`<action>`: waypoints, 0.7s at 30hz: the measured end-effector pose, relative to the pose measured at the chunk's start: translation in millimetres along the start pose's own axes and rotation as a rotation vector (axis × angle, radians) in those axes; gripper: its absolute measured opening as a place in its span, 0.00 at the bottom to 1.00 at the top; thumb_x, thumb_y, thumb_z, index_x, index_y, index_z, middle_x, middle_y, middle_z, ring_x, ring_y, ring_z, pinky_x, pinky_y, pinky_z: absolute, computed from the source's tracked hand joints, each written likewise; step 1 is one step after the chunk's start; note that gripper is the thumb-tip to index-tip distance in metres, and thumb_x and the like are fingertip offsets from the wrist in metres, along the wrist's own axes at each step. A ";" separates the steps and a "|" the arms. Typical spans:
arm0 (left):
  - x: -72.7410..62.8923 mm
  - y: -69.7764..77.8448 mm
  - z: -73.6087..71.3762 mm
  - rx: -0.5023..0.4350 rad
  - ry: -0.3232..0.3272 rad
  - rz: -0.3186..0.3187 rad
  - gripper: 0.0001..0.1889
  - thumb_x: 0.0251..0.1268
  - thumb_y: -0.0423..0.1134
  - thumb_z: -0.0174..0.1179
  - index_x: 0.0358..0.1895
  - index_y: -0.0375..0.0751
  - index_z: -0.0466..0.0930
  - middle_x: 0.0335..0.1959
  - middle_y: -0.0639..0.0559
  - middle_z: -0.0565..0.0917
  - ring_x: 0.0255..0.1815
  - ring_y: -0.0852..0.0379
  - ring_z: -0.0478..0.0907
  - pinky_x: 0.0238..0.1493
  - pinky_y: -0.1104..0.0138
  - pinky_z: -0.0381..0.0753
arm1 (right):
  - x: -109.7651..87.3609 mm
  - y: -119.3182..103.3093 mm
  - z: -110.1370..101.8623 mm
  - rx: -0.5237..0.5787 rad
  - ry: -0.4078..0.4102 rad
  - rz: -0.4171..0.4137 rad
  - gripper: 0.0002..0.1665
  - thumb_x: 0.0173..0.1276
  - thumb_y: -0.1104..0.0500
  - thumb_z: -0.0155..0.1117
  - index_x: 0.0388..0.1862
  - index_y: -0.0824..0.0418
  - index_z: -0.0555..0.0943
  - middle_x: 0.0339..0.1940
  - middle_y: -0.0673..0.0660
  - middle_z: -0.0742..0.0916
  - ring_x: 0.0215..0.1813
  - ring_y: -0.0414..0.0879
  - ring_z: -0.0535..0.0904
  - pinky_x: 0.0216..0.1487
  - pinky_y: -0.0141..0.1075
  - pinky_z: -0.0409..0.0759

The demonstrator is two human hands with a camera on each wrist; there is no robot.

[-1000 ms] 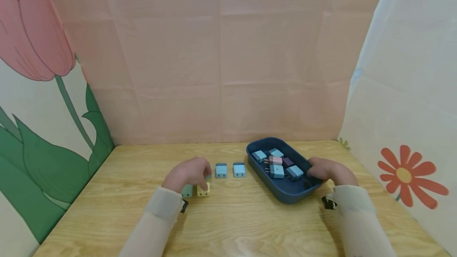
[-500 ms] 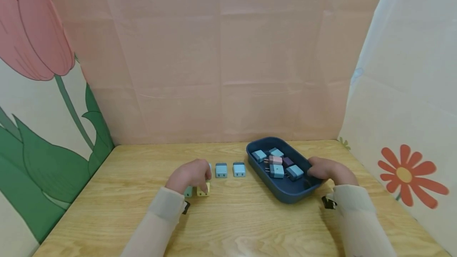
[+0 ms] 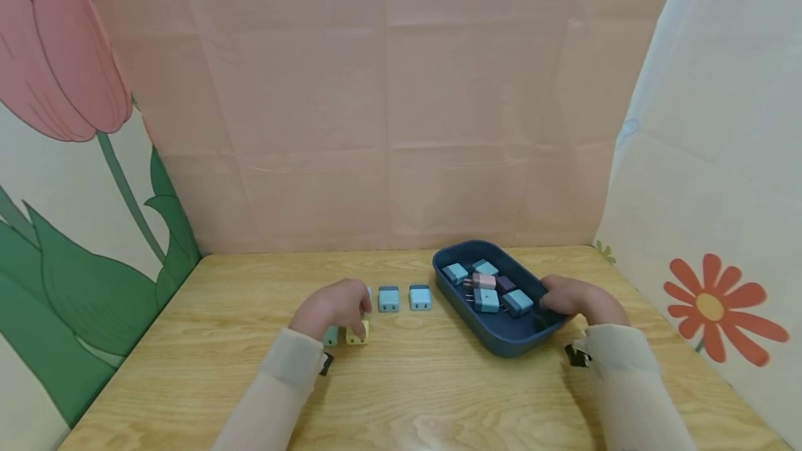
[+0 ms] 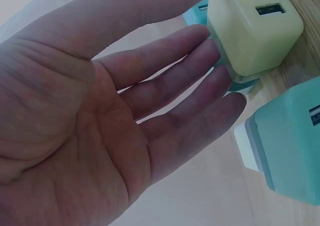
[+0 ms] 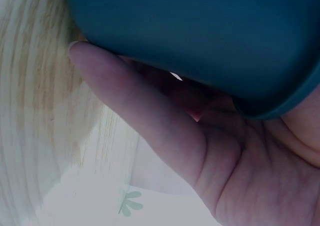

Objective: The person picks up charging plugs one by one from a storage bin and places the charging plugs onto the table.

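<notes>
With the fingers on its far side and the thumb at its near side, my left hand (image 3: 335, 308) pinches a yellow charger block (image 4: 252, 28). Beside it stands a green charger block (image 4: 285, 141), partly covered by the hand in the head view. Another light blue block behind the yellow one is mostly hidden by the fingers. Two light blue charger blocks (image 3: 388, 299) stand to the right of that hand. My right hand (image 3: 567, 296) grips the right end of a dark blue tray (image 3: 501, 345), thumb outside against its wall. Inside the tray lie several blue chargers (image 3: 485, 300), a pink one (image 3: 484, 282) and a purple one (image 3: 505, 285).
Everything sits on a wood-grain table (image 3: 401, 395). A plain pink backdrop (image 3: 401, 103) rises at the back edge. Flower-printed sheets flank the table on both sides.
My left hand has shifted very slightly right over the yellow charger. The right hand, the tray and the other chargers look the same.
</notes>
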State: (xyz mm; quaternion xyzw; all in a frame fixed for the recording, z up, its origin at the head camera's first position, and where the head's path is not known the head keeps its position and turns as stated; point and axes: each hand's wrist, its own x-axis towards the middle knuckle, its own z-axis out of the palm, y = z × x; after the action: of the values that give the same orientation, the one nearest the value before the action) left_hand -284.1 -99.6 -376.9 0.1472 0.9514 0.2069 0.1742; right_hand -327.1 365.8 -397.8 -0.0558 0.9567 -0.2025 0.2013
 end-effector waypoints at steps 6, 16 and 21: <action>0.4 0.4 -0.1 -0.012 0.008 0.015 0.23 0.62 0.38 0.81 0.60 0.41 0.88 0.52 0.50 0.89 0.49 0.54 0.83 0.60 0.51 0.87 | -0.2 -0.3 -0.6 -0.006 0.003 -0.004 0.22 0.69 0.62 0.59 0.60 0.71 0.79 0.50 0.63 0.85 0.49 0.56 0.79 0.53 0.48 0.79; -0.5 1.2 0.7 -0.020 0.024 0.060 0.21 0.69 0.46 0.76 0.60 0.41 0.86 0.53 0.49 0.89 0.49 0.54 0.83 0.58 0.50 0.87 | -0.6 -1.0 1.0 0.008 -0.009 0.019 0.27 0.71 0.61 0.58 0.65 0.73 0.77 0.55 0.65 0.84 0.52 0.58 0.79 0.58 0.53 0.80; 0.4 2.7 0.8 -0.027 0.018 0.090 0.19 0.70 0.44 0.75 0.58 0.41 0.87 0.47 0.52 0.88 0.44 0.53 0.81 0.51 0.54 0.85 | -0.9 -1.7 0.4 0.002 -0.006 0.016 0.29 0.71 0.61 0.58 0.67 0.75 0.75 0.57 0.67 0.84 0.53 0.59 0.79 0.58 0.55 0.80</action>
State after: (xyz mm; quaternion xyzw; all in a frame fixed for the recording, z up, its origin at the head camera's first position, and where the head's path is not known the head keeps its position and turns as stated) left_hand -283.7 -96.8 -376.5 0.1856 0.9424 0.2289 0.1582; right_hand -326.1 364.3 -397.1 -0.0485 0.9564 -0.2017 0.2058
